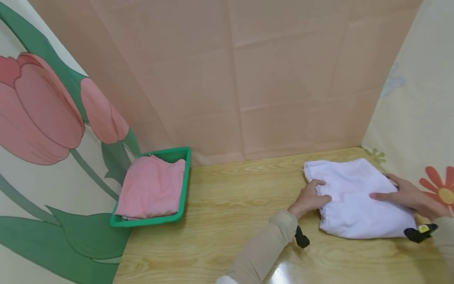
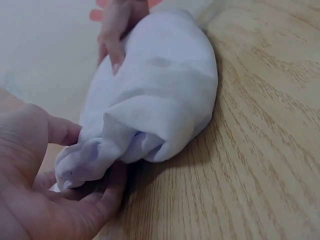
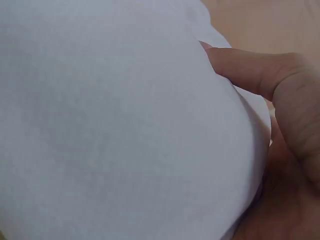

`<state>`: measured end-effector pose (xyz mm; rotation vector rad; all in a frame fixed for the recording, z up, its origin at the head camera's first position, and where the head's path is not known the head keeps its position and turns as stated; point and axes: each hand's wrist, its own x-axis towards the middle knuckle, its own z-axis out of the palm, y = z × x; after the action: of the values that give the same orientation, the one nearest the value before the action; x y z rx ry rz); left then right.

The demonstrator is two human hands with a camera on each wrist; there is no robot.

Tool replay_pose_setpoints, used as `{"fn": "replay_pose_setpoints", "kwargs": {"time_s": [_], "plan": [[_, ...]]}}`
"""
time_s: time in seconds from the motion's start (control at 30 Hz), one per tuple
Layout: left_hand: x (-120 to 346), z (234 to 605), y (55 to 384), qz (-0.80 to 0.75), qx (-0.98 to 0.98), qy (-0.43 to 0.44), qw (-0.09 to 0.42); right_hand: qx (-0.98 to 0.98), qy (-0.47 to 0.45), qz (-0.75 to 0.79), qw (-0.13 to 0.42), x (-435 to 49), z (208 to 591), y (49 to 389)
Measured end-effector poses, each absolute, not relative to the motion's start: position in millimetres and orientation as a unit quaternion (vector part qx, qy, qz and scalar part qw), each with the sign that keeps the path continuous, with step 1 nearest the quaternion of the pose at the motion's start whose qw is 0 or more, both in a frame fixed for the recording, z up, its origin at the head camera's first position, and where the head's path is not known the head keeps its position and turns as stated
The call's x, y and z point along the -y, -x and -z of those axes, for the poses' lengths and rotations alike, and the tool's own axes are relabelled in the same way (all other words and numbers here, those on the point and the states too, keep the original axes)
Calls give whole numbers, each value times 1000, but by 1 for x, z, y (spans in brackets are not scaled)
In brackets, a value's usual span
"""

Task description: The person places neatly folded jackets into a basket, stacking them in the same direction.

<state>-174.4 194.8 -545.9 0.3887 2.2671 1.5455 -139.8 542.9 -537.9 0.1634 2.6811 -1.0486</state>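
A folded white cloth [image 1: 351,197] lies on the right part of the wooden table in the head view. My left hand [image 1: 309,199] grips its left edge. In the left wrist view, that hand's thumb [image 2: 65,131] lies on top of the bunched end and the fingers reach under it. At the opposite edge my right hand [image 1: 408,194] holds the cloth, thumb on the upper face, the other fingers mostly hidden behind and beneath. White fabric [image 3: 110,120] fills most of the right wrist view, with the right thumb [image 3: 250,70] against its side.
A green basket [image 1: 187,173] stands at the table's left end, with a folded pink cloth [image 1: 152,185] in it. Wood table top [image 1: 241,197] stretches between basket and white cloth. A beige curtain [image 1: 241,79] hangs behind; patterned walls flank both sides.
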Motion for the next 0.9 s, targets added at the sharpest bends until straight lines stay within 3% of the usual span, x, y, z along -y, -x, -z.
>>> {"fn": "replay_pose_setpoints", "kwargs": {"time_s": [0.3, 0.63, 0.9], "plan": [[-198, 546, 174, -590, -771, -124, 205, -882, 5, 453, 131, -545, 549, 132], [-198, 546, 173, -576, -778, -134, 212, -871, -13, 452, 190, -546, 553, 129], [-197, 542, 172, -587, -777, -122, 191, -865, 25, 482, 139, -542, 554, 124]]}}
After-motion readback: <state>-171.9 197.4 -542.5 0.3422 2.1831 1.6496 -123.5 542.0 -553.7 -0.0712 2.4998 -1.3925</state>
